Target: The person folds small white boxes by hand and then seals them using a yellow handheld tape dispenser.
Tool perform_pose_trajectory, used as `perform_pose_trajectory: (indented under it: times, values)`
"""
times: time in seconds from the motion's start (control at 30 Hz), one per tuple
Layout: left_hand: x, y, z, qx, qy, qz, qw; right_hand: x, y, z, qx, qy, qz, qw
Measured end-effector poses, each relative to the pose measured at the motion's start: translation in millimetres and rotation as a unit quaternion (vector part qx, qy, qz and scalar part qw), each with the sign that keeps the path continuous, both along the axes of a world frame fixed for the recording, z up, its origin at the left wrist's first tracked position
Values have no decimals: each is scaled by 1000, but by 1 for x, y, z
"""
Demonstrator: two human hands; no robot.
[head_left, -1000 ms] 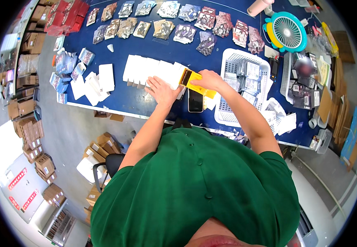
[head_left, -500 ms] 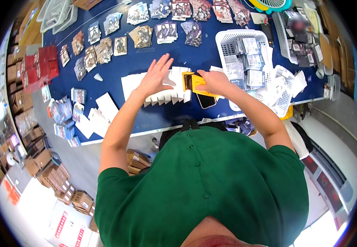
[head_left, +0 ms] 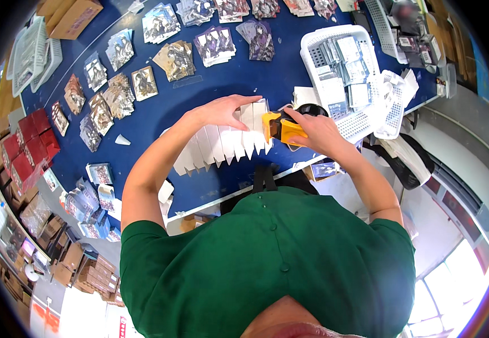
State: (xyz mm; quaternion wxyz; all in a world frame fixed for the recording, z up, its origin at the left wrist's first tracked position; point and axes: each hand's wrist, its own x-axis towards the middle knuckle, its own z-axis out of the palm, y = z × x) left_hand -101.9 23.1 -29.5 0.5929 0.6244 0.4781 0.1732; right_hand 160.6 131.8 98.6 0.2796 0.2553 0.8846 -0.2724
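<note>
A row of overlapping white envelopes (head_left: 222, 143) lies fanned across the blue table (head_left: 160, 115). My left hand (head_left: 222, 110) rests flat on the row's far end, fingers spread toward the right. My right hand (head_left: 315, 129) grips a yellow and black tape dispenser (head_left: 281, 127) pressed against the right end of the row.
A white basket (head_left: 340, 84) full of packets stands right of my hands, with a second white basket (head_left: 394, 104) beside it. Stacks of picture cards (head_left: 177, 56) cover the far table. Red boxes (head_left: 27, 146) and cardboard boxes (head_left: 70, 265) sit at the left.
The view has swung. My left hand has settled flat on the envelope row, and my right hand keeps the tape dispenser at the row's right end.
</note>
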Motion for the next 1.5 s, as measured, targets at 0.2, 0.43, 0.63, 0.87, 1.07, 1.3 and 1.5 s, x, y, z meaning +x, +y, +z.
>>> perform_pose_trajectory:
  times: [0.2,0.43,0.63,0.87,1.07,1.3,1.5]
  values:
    - [-1,-33,-10,-19,-36,37,998,2,-15,-6,-53,-21,-80,995]
    - [-4,-45,-19,14,-51,-7,999,11,-16,-27,-153,2,-133,979]
    - [0,-52,-29,36,-79,-26,996,11,-10,-34,-177,-39,-139,974]
    - [2,-62,-33,59,-102,-33,993,15,-4,-43,-188,-16,-87,978]
    - [1,-65,-32,30,-100,-45,993,4,11,-38,-258,-70,-89,960]
    - [2,-66,-31,-22,-129,-7,991,-15,12,-5,-299,-65,-75,949]
    - [4,-75,-37,81,-91,-6,993,4,-2,-40,-221,-87,-38,971]
